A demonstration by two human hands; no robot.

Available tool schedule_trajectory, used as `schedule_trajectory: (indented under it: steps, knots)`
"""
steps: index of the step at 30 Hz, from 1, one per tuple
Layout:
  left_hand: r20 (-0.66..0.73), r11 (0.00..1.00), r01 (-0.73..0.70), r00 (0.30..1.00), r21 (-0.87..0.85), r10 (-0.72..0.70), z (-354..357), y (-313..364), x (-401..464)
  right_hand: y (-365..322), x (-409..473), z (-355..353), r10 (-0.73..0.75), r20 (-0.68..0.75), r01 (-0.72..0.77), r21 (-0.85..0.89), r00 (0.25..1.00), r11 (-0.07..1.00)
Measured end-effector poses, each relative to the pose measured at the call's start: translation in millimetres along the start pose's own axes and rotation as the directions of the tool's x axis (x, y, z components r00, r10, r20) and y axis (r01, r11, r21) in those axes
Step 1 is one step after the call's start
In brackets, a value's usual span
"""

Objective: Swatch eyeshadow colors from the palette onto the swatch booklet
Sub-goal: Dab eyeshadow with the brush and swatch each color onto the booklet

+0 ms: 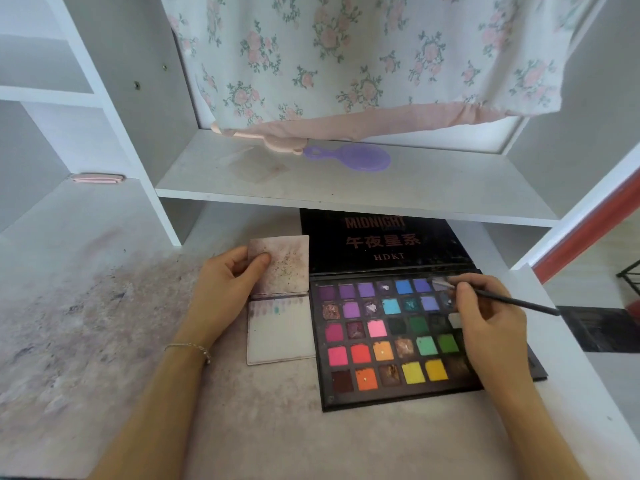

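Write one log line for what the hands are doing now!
left hand: holds booklet open | right hand: brush tip in palette top-right pan

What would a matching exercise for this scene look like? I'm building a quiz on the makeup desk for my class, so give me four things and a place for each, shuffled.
Things:
1. brush
2. swatch booklet
3. purple hand mirror
4. eyeshadow palette

Places:
A. lying on the shelf above the desk
B. open on the desk, under the right hand
C. pinched in the right hand, tip at the palette's top row
D. left of the palette, its top flap held by the left hand

Pairs: 1-C, 2-D, 3-A, 4-B
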State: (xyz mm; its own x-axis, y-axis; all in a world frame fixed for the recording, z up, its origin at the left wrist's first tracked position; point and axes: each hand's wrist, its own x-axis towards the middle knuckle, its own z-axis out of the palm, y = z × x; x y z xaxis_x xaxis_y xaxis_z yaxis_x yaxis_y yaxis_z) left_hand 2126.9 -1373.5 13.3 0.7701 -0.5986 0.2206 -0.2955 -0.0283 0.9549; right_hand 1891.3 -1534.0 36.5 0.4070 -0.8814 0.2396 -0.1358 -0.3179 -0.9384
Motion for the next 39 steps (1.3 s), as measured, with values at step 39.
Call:
schedule_trajectory:
  steps: [39]
  knots:
    - [0.01,0.999,-0.003,1.0,0.034,0.003,-0.4,-1.3,-0.4,22.6,6.9,-18.9,0.017,-0.067,-0.037,-0.319,0.998,0.947]
